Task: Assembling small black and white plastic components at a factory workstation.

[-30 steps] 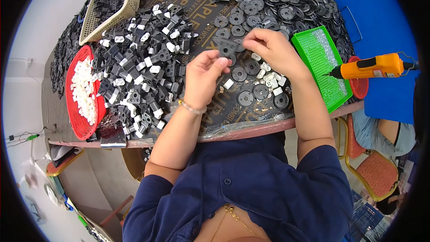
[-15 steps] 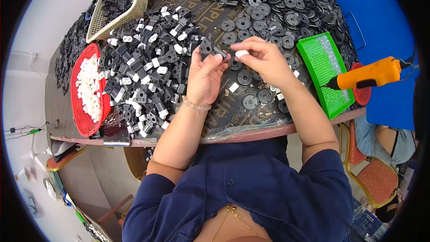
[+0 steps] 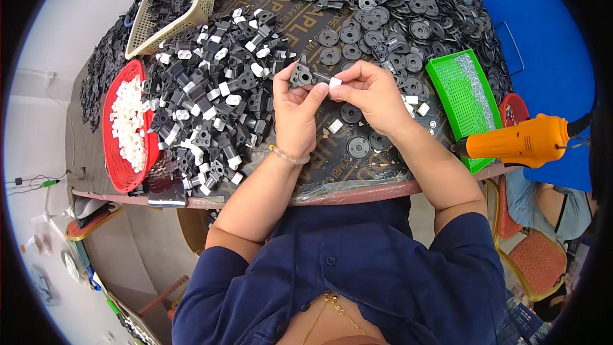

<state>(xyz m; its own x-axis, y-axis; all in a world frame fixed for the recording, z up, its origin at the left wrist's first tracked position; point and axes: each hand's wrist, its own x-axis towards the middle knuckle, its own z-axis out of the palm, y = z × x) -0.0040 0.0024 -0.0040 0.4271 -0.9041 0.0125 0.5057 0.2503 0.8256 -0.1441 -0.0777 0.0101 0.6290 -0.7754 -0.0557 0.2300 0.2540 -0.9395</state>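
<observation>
Between the fingers of my left hand (image 3: 297,112) is a black plastic part (image 3: 302,75) with round holes in its broad end and a narrow stem pointing right. My right hand (image 3: 370,92) pinches a small white plastic cap (image 3: 335,82) at the tip of that stem. The two pieces meet or nearly meet; whether the cap sits over the stem I cannot tell. Left of my hands spreads a heap of black parts with white caps on their ends (image 3: 211,108). Beneath my right hand lie black discs (image 3: 358,147) and a loose white cap (image 3: 335,126).
A red basket of white caps (image 3: 108,140) stands at the left, with a beige basket of black parts (image 3: 205,9) behind it. To the right are a green tray of small metal pieces (image 3: 450,89), a hanging orange electric screwdriver (image 3: 520,140) and a red bowl (image 3: 520,107). Black discs pile up at the back.
My right hand has brought the white cap left against the black part's stem. The black part has turned its holed face more into view. The orange screwdriver has swung lower.
</observation>
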